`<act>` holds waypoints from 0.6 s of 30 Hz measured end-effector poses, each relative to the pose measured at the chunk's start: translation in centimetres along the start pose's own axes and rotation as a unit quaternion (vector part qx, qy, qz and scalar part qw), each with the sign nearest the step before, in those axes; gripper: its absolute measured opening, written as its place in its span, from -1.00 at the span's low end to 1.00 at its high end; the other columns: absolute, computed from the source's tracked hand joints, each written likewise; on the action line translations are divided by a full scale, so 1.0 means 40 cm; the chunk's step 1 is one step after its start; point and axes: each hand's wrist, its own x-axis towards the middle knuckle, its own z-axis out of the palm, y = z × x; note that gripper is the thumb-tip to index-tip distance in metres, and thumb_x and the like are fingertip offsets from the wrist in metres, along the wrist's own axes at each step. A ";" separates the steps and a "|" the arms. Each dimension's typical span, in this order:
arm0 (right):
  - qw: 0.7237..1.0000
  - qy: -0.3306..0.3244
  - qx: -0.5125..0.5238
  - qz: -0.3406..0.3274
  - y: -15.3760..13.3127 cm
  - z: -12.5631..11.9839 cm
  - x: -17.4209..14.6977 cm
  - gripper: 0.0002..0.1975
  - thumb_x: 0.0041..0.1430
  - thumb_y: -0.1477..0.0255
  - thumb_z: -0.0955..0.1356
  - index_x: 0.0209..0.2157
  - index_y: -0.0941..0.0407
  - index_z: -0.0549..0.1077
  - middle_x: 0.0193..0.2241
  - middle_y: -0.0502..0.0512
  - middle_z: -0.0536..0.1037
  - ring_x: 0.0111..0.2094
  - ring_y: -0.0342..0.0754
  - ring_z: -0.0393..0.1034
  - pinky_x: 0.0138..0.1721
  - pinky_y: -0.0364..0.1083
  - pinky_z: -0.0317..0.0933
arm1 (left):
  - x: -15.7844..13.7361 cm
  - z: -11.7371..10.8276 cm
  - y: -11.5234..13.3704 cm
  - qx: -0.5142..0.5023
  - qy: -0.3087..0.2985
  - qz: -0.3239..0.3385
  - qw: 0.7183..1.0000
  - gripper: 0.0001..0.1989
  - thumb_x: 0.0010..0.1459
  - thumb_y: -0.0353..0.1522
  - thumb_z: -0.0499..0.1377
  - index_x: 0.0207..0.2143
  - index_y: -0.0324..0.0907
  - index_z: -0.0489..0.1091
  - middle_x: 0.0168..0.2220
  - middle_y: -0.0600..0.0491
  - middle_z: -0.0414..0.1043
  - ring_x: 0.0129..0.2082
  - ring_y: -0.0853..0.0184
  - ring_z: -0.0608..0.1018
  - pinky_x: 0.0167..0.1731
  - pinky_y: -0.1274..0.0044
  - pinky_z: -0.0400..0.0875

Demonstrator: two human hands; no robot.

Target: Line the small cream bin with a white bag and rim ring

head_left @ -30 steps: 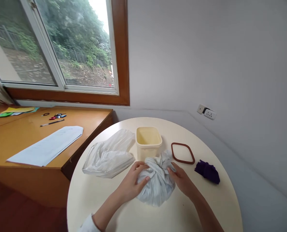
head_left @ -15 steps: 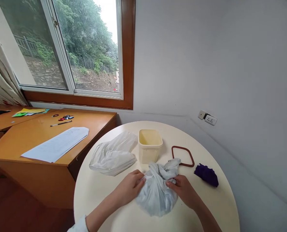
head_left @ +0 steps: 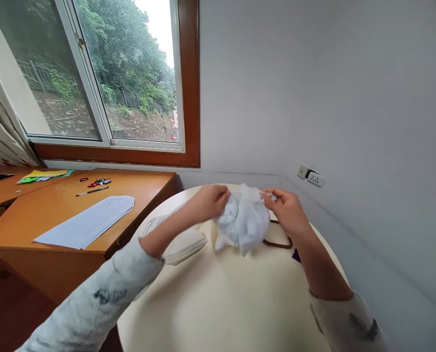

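A whitish plastic bag hangs bunched between my two hands above the round table. My left hand pinches its upper left edge, and my right hand grips the upper right edge. Behind the bag stands the cream plastic tub, almost wholly hidden; whether the bag touches it I cannot tell. Left of it, partly under my left forearm, lies another white plastic bag. The brown-red rounded frame shows beside my right wrist. Only a corner of the purple cloth peeks out from behind my right forearm.
The cream round table stands against the wall. A wooden desk to the left bears papers, a pen and small items near the keys. A wall socket sits at the right, beyond the table.
Both hands have lifted the bag from the table and carried it away from me, toward the tub. It now covers most of the tub, and my right forearm hides most of the purple cloth.
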 end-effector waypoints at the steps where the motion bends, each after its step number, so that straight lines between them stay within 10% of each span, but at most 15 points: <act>1: 1.000 0.018 0.009 -0.023 -0.008 0.000 0.034 -0.71 -0.11 0.22 0.41 -0.39 0.14 0.46 -0.52 -0.03 0.43 -0.50 -0.18 0.27 -0.42 -0.18 0.21 | 0.033 -0.016 0.000 0.007 0.008 -0.007 1.000 -0.71 0.11 -0.33 -0.09 -0.65 -0.19 0.08 -0.68 0.17 0.08 -0.63 0.46 0.17 -0.60 0.59 0.00; 10: 0.979 0.119 0.053 -0.158 -0.070 0.003 0.271 -0.73 -0.17 0.26 0.42 -0.44 0.16 0.46 -0.56 -0.05 0.41 -0.57 -0.23 0.23 -0.49 -0.19 0.22 | 0.269 -0.124 -0.005 0.079 0.140 0.004 0.987 -0.74 0.06 -0.37 -0.03 -0.63 -0.25 0.28 -0.66 0.12 0.14 -0.62 0.45 0.15 -0.58 0.55 -0.02; 18: 0.968 0.168 -0.016 -0.186 0.008 0.034 0.363 -0.71 -0.10 0.21 0.36 -0.44 0.17 0.44 -0.54 -0.03 0.41 -0.56 -0.21 0.21 -0.53 -0.20 0.13 | 0.322 -0.074 -0.071 0.101 0.185 0.002 0.978 -0.73 0.08 -0.38 -0.05 -0.60 -0.26 0.31 -0.66 0.10 0.14 -0.62 0.44 0.12 -0.57 0.54 -0.04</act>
